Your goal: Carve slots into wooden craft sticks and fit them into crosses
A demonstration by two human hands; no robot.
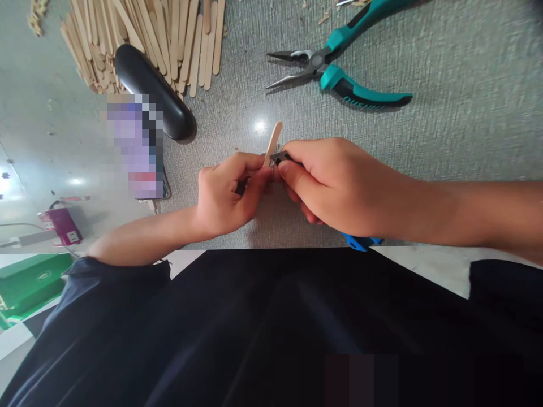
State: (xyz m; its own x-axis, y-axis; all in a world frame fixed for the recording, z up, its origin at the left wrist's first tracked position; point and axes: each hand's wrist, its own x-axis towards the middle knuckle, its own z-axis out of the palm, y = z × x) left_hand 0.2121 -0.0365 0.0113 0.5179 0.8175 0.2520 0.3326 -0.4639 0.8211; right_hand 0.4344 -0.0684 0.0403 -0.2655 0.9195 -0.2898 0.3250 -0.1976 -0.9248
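Note:
My left hand [233, 195] is closed, with thumb and fingers pinching the lower part of a wooden craft stick [274, 137]. The stick's rounded end points up and away from me. My right hand [326, 181] is closed around a dark metal blade-like tool [279, 156], whose tip touches or nearly touches the stick just above my left fingertips. Most of that tool is hidden by my fingers. A blue piece [360, 242] shows below my right wrist at the table edge; whether it belongs to the tool, I cannot tell.
Long-nose pliers [317, 61] with teal handles lie spread beyond my right hand. At the back left is a pile of craft sticks [169, 39], with a black case [155, 90] against it. A blurred-out phone [136, 147] and a purple box [61, 226] are on the left.

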